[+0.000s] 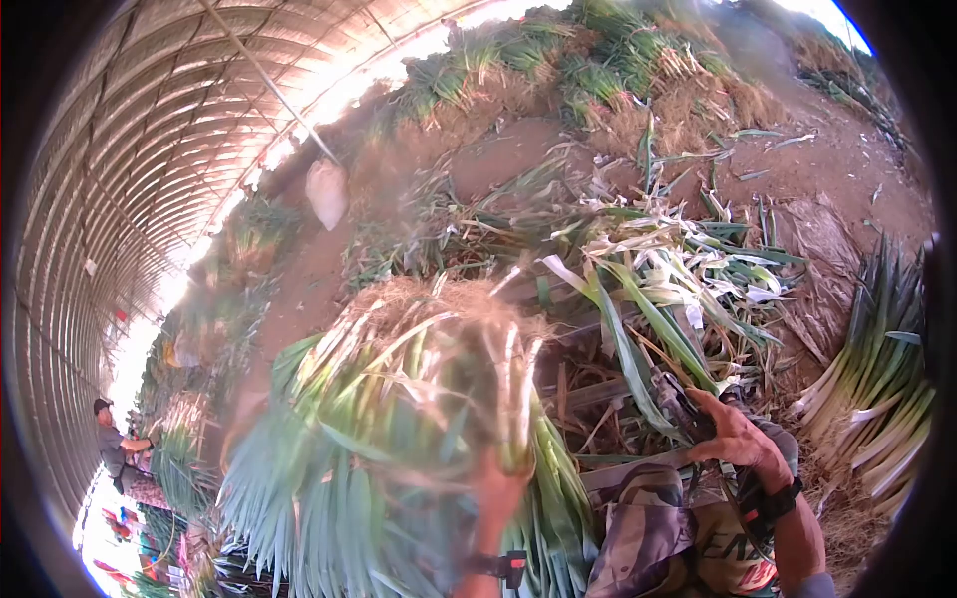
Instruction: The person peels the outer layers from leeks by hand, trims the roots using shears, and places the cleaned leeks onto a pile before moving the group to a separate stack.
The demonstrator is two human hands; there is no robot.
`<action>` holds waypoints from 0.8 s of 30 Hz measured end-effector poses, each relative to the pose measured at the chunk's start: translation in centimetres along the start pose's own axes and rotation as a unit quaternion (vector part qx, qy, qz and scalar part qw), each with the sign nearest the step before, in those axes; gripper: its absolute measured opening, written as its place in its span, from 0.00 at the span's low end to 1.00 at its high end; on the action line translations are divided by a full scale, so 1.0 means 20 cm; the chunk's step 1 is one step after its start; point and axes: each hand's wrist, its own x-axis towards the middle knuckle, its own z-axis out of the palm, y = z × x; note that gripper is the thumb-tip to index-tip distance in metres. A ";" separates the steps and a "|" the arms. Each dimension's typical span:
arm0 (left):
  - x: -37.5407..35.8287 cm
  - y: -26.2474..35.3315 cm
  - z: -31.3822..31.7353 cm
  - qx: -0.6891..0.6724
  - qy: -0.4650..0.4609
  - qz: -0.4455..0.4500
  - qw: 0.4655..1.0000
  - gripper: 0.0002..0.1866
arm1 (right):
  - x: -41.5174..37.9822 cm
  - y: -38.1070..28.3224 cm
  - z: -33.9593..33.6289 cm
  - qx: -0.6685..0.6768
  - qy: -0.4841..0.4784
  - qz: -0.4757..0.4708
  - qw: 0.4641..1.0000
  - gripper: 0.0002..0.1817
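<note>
A big pile of leeks lies at the left of my lap, pale roots up and green leaves hanging towards me. My left hand, smeared by motion, is closed around a few leek stalks at the pile's right side. My right hand holds a dark metal hand tool over my knees, its far fingers hidden behind the tool. Long stripped leek leaves stretch out just beyond this tool.
Peeled-off leaves are heaped ahead. Cleaned leeks lie at the right beside a brown sheet. More leek bundles line the back. A white sack stands mid-left, and another person is at far left.
</note>
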 end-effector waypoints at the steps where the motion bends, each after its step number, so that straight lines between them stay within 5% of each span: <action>1: 0.03 -0.01 -0.05 -0.016 0.037 -0.008 0.999 0.37 | 0.01 0.05 0.01 0.002 0.007 -0.015 1.000 0.58; 6: 0.34 -0.19 -0.05 0.022 0.175 -0.144 0.974 0.31 | -0.02 -0.04 -0.01 0.013 0.002 -0.001 1.000 0.57; 12: 0.42 -0.14 0.35 0.026 0.008 -0.109 0.994 0.23 | -0.02 0.14 -0.02 -0.068 0.031 -0.120 0.990 0.57; 14: 0.40 0.00 0.35 -0.081 -0.042 -0.144 0.985 0.22 | -0.04 0.05 -0.04 -0.002 0.021 -0.048 0.999 0.57; 21: 0.39 0.15 0.32 -0.121 -0.156 -0.109 0.974 0.25 | -0.05 -0.01 -0.05 0.019 0.005 -0.002 1.000 0.57; 24: 0.37 0.17 0.26 -0.120 -0.125 -0.103 0.979 0.24 | -0.04 -0.01 -0.04 0.011 0.006 -0.007 1.000 0.56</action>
